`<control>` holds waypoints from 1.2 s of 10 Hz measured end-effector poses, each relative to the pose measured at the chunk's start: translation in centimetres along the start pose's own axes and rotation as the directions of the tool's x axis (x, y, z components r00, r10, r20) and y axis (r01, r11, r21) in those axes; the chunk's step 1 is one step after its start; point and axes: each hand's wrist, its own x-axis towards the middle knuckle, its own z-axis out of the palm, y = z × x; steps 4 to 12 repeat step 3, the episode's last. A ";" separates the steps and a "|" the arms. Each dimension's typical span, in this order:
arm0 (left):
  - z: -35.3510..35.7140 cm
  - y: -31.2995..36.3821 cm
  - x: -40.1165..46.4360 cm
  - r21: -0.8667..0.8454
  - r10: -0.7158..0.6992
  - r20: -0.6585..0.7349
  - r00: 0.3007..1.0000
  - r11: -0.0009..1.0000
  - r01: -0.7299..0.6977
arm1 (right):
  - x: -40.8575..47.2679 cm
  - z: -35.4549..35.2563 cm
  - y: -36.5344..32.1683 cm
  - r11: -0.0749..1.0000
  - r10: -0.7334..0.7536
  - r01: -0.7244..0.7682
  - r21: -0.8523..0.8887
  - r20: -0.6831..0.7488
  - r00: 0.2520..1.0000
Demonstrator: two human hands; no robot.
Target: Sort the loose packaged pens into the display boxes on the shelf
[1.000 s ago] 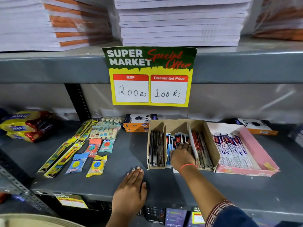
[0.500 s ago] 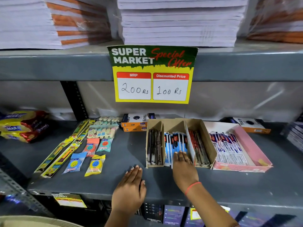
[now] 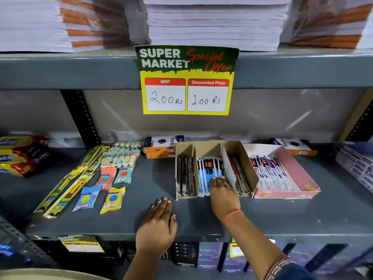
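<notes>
A brown cardboard display box [image 3: 249, 158] stands on the grey shelf with three compartments. The left one holds dark packaged pens [image 3: 184, 174], the middle one blue packaged pens [image 3: 209, 168], the right one red packaged pens [image 3: 239, 175]. Beside it on the right, a pink box [image 3: 298, 170] holds white-and-blue packaged pens [image 3: 270, 172]. My right hand [image 3: 224, 196] lies flat with its fingertips on the front ends of the blue packs, gripping nothing. My left hand [image 3: 159, 221] rests palm down on the shelf, in front of the box's left corner.
Eraser packs [image 3: 113, 200] and long pencil packs [image 3: 66, 188] lie loose at the left. Orange Trio boxes [image 3: 160, 147] stand at the back, another box [image 3: 294, 146] behind the pink one. Biscuit packs [image 3: 20, 156] sit far left. A price sign [image 3: 186, 81] hangs from the upper shelf.
My right hand has drawn back from deep in the middle compartment to the front ends of the blue packs. My left hand has stayed flat on the shelf.
</notes>
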 end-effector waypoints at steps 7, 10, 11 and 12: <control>0.5 0.6 -1.3 -0.029 -0.039 0.000 0.999 0.999 0.039 | -5.2 1.3 1.4 0.995 -0.095 0.097 0.022 -0.080 0.992; 0.5 0.6 -1.3 -0.029 -0.039 0.000 0.999 0.999 0.039 | -5.2 1.3 1.4 0.995 -0.095 0.097 0.022 -0.080 0.992; 0.5 0.6 -1.3 -0.029 -0.039 0.000 0.999 0.999 0.039 | -5.2 1.3 1.4 0.995 -0.095 0.097 0.022 -0.080 0.992; 0.5 0.6 -1.3 -0.029 -0.039 0.000 0.999 0.999 0.039 | -5.2 1.3 1.4 0.995 -0.095 0.097 0.022 -0.080 0.992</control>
